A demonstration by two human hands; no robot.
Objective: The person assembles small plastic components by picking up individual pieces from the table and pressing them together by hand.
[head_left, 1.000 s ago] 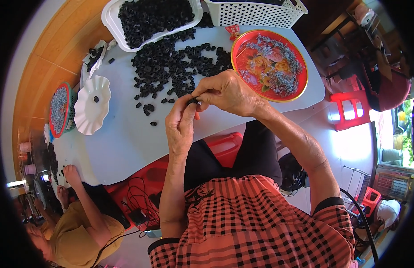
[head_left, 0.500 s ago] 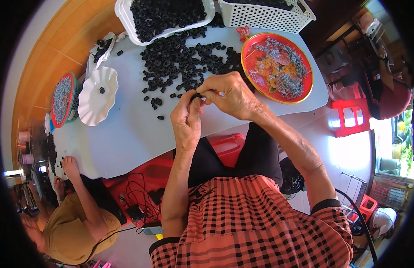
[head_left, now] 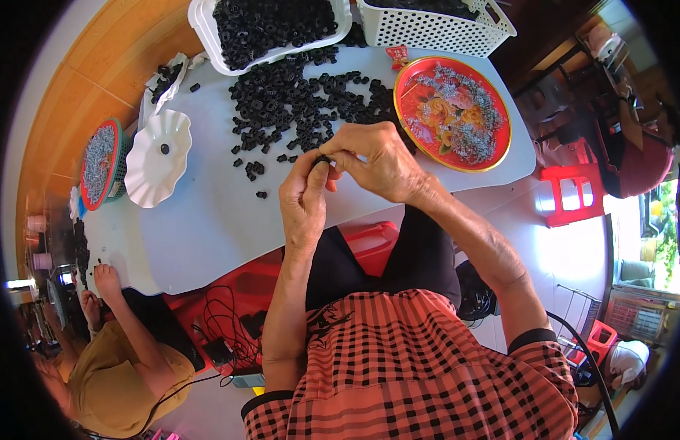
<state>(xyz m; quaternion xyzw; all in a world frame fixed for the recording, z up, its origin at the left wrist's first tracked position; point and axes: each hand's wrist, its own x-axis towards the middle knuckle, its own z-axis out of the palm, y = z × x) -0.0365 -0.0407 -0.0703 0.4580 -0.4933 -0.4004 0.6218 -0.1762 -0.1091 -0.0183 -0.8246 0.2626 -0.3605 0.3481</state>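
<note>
1. Both hands meet above the tabletop. The left hand and right hand pinch one small black ring part between their fingertips; each grip is clamped on that part.
2. The part is held in the air, just in front of the loose pile of black parts, not resting on the surface.
3. Judgement on technique: a part this small calls for fingertip pressure only, with both wrists steady and the piece kept over the tabletop, so a slip drops it among the others and not on the floor.
4. Fine detail of the part is hidden by the fingers; cannot tell whether it is one piece or two.
5. Containers:
   - white tray at the far edge, filled with black parts;
   - white perforated basket beside it, contents mostly out of view;
   - red round plate to the right, holding a heap of small pale pieces;
   - white scalloped dish to the left, holding a single black part;
   - round basket further left, holding small grey pieces.
6. Another person's hand rests at the near-left tabletop corner.
</note>
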